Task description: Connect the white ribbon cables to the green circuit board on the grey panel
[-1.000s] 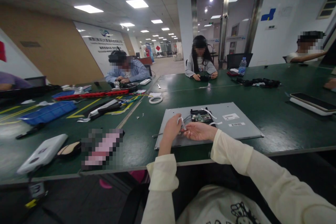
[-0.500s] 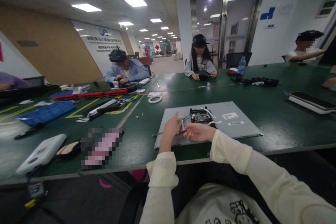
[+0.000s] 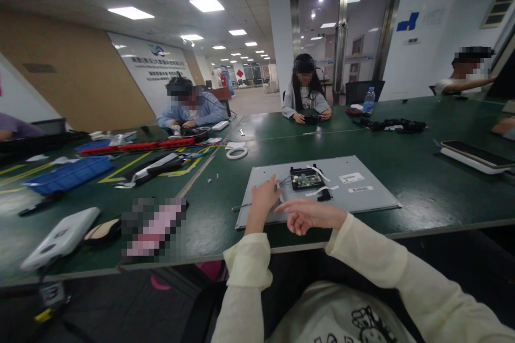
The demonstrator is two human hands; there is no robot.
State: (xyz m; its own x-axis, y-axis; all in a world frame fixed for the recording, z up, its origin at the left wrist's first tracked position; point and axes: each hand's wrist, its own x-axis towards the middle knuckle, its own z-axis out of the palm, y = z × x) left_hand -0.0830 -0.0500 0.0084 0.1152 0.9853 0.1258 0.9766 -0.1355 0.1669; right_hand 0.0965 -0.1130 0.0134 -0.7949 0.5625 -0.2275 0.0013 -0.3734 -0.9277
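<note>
A flat grey display panel [image 3: 382, 193] lies back side up on the table in front of me. On its back sits a green circuit board [image 3: 308, 179] in a black frame, with loose white ribbon cables [image 3: 322, 191] beside it. My left hand [image 3: 264, 195] is over the panel's left part, fingers bent and closed at a thin grey cable [image 3: 286, 179] running from the board; its fingertips are partly hidden. Nearer the front edge, my right hand [image 3: 309, 215] hovers with the index finger stretched leftward and the others loosely curled, with nothing visible in it.
Left of the panel are a roll of white tape [image 3: 237, 153], a blue tray [image 3: 68, 174], a white device [image 3: 62, 238] and a blurred pink item [image 3: 161, 228]. At right lies a phone [image 3: 477, 154] on a white box. Co-workers sit across the green table [image 3: 438, 203].
My right hand has drawn back from the left hand, toward me and slightly right, and its index finger has straightened. My left hand's raised finger has lowered a little.
</note>
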